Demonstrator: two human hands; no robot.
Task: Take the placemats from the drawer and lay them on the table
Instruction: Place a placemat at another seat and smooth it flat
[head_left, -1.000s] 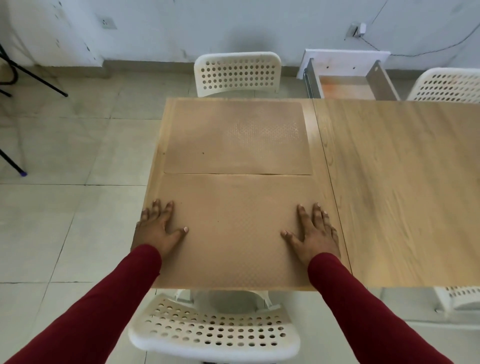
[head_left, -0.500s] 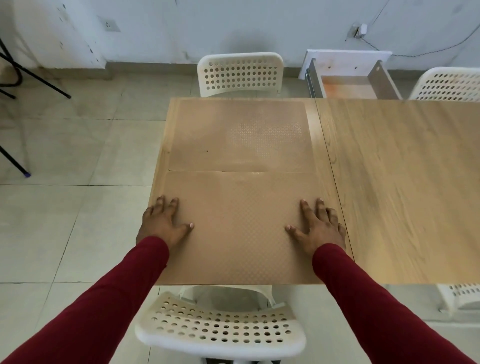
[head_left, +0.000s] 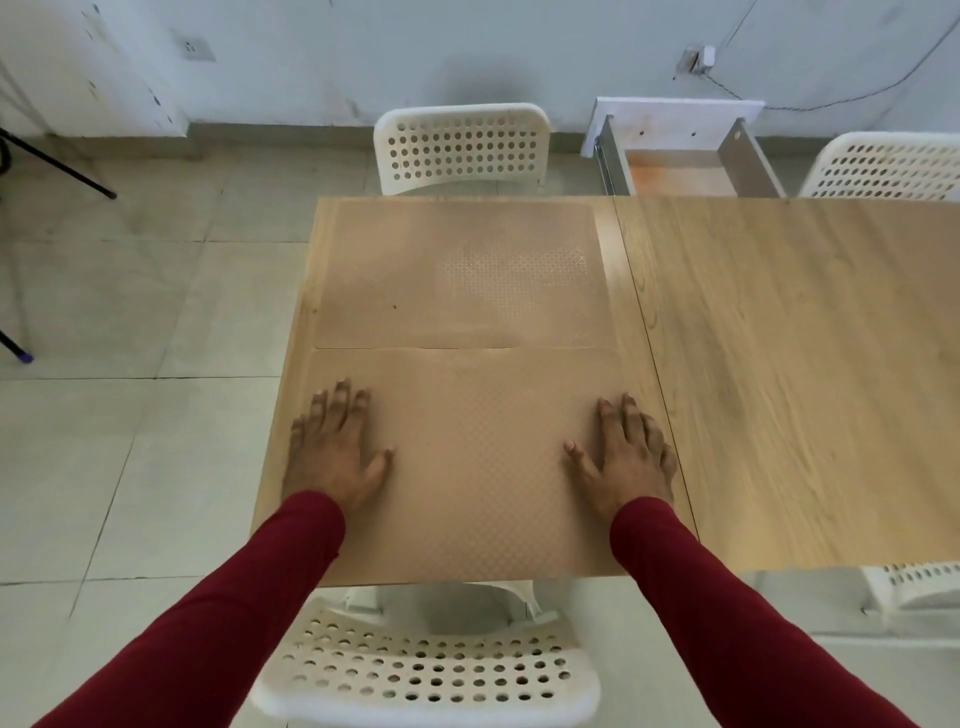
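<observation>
Two tan textured placemats lie flat on the left part of the wooden table (head_left: 789, 374). The far placemat (head_left: 457, 275) sits by the table's far edge; the near placemat (head_left: 478, 467) butts against it and reaches the near edge. My left hand (head_left: 332, 452) rests palm down on the near mat's left side, fingers spread. My right hand (head_left: 626, 457) lies flat on its right side, fingers spread. Neither hand grips anything. Beyond the table's far edge the drawer (head_left: 680, 156) stands pulled open, its visible inside showing an orange-brown bottom.
A white perforated chair (head_left: 431, 670) stands tucked at the near edge below my arms. Another white chair (head_left: 462, 148) is at the far side, a third (head_left: 883, 166) at far right. Black tripod legs (head_left: 57, 166) stand on the tiled floor at left.
Both hands stay flat on the near placemat; they have slid slightly forward, and the mat has shifted a little toward the far mat. The view has moved slightly.
</observation>
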